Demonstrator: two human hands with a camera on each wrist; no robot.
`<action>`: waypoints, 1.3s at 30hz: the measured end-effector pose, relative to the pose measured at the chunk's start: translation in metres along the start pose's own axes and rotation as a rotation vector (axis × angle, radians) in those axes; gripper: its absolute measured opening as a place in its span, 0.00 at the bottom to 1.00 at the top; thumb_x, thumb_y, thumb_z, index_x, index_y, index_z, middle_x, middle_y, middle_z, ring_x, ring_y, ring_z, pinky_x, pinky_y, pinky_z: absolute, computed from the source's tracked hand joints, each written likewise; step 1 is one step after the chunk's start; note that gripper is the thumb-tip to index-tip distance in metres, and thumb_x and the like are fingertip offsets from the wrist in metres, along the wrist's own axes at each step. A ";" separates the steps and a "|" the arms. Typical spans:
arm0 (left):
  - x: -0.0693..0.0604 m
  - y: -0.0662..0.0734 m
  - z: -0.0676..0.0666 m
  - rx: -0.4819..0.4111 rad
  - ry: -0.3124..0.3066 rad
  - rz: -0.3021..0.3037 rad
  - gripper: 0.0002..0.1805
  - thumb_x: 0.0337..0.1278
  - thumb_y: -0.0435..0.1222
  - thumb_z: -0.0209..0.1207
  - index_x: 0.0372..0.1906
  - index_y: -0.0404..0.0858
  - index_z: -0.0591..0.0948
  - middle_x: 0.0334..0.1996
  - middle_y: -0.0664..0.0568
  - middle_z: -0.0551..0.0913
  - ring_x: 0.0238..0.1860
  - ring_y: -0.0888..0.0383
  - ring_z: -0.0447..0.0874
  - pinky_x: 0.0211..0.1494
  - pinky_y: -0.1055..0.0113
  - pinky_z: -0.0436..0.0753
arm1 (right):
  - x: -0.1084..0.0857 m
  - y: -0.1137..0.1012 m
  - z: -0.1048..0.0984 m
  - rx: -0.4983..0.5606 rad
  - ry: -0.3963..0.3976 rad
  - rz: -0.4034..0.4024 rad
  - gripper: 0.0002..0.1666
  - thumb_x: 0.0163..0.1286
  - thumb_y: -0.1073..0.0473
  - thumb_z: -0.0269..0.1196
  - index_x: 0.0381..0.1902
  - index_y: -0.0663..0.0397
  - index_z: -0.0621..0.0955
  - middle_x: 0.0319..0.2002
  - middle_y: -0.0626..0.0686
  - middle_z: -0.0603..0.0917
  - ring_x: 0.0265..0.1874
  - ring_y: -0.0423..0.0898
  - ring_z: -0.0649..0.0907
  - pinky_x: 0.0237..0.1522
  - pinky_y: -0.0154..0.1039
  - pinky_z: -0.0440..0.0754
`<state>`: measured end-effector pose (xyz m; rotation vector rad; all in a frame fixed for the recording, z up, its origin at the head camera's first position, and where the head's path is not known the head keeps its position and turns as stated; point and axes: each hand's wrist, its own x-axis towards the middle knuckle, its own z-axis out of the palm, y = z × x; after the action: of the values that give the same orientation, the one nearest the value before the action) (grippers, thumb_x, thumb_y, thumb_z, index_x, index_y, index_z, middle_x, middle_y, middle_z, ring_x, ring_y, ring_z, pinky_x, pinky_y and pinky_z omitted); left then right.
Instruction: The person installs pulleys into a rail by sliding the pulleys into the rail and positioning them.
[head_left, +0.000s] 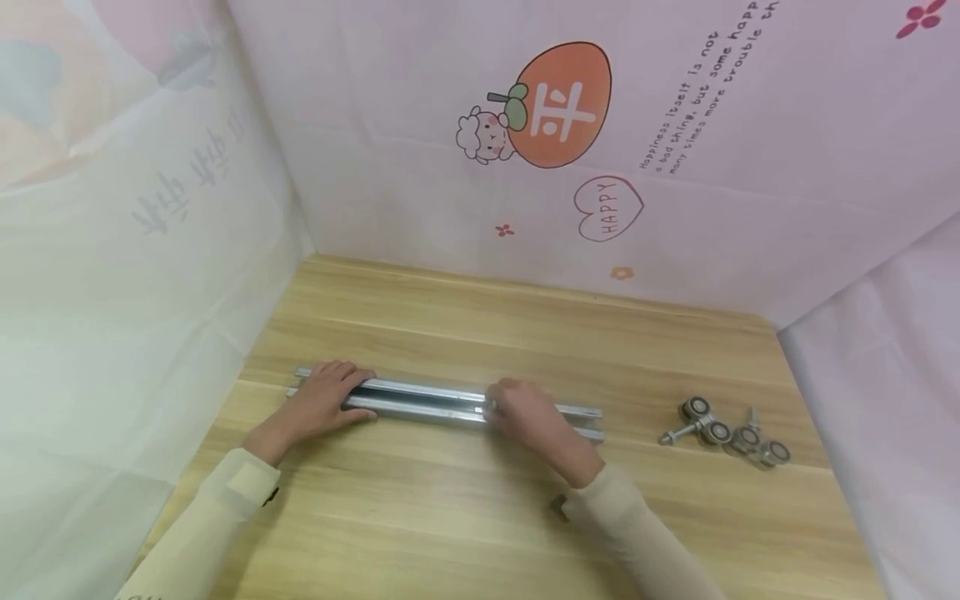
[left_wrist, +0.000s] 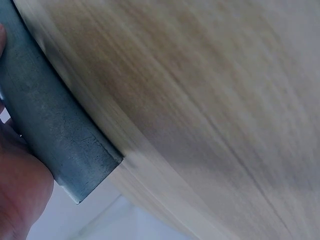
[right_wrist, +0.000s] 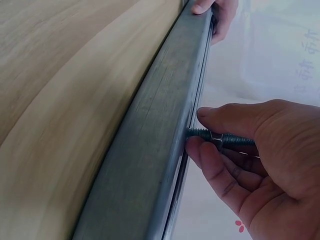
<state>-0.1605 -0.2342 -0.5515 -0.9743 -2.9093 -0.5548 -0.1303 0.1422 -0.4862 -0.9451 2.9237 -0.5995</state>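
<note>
A long metal channel rail (head_left: pixel 420 412) lies on the wooden table with its slot facing up. Toward its left end, my left hand (head_left: pixel 322 404) grips it, fingers over the far side and thumb along the near side. In the left wrist view, the rail's end (left_wrist: pixel 75 165) extends past the palm. My right hand (head_left: pixel 528 417) is over the rail's right half. The right wrist view shows its thumb and fingers pinching a threaded bolt (right_wrist: pixel 202 133) with a nut on it, which stands out of the slot. Whatever the bolt joins inside the rail is hidden.
Two roller trolleys lie at the right of the wooden table (head_left: pixel 450 517): one with a threaded bolt (head_left: pixel 705 421), the other close beside it (head_left: pixel 761 447). Printed cloth walls (head_left: pixel 420 192) enclose the back and sides.
</note>
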 end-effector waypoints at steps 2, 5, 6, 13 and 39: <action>-0.001 -0.001 0.001 -0.006 0.000 -0.003 0.37 0.60 0.54 0.74 0.68 0.37 0.79 0.54 0.44 0.85 0.57 0.45 0.81 0.68 0.40 0.74 | 0.002 -0.001 0.001 0.006 -0.006 0.004 0.02 0.66 0.66 0.70 0.33 0.58 0.86 0.28 0.50 0.85 0.25 0.41 0.81 0.29 0.32 0.83; -0.001 -0.002 0.002 -0.011 0.002 -0.008 0.38 0.59 0.54 0.74 0.68 0.38 0.79 0.54 0.44 0.85 0.57 0.45 0.81 0.69 0.40 0.74 | 0.004 -0.002 0.003 0.011 -0.020 0.011 0.02 0.68 0.66 0.69 0.34 0.57 0.86 0.29 0.50 0.85 0.26 0.41 0.81 0.30 0.32 0.83; -0.001 -0.002 0.002 -0.009 0.004 -0.006 0.38 0.59 0.54 0.74 0.68 0.38 0.79 0.54 0.44 0.85 0.57 0.44 0.81 0.69 0.40 0.74 | 0.005 -0.003 0.003 0.015 -0.021 0.011 0.02 0.68 0.66 0.68 0.34 0.57 0.86 0.29 0.50 0.85 0.26 0.41 0.81 0.30 0.33 0.84; -0.001 0.000 -0.003 -0.008 0.002 -0.003 0.37 0.60 0.53 0.74 0.68 0.37 0.79 0.54 0.44 0.85 0.57 0.43 0.81 0.68 0.39 0.74 | 0.008 -0.006 0.006 0.026 -0.021 0.020 0.02 0.68 0.65 0.70 0.34 0.57 0.86 0.29 0.50 0.85 0.26 0.40 0.81 0.30 0.32 0.84; 0.033 0.043 -0.028 -0.215 -0.028 0.057 0.38 0.67 0.53 0.69 0.73 0.37 0.75 0.68 0.44 0.79 0.68 0.44 0.79 0.73 0.44 0.78 | -0.051 0.068 0.005 -0.063 0.130 -0.051 0.45 0.48 0.42 0.86 0.57 0.63 0.84 0.49 0.58 0.86 0.49 0.57 0.84 0.56 0.55 0.85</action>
<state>-0.1647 -0.1928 -0.5068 -1.0918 -2.8803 -0.8719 -0.1263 0.2193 -0.5206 -1.0278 3.0584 -0.5956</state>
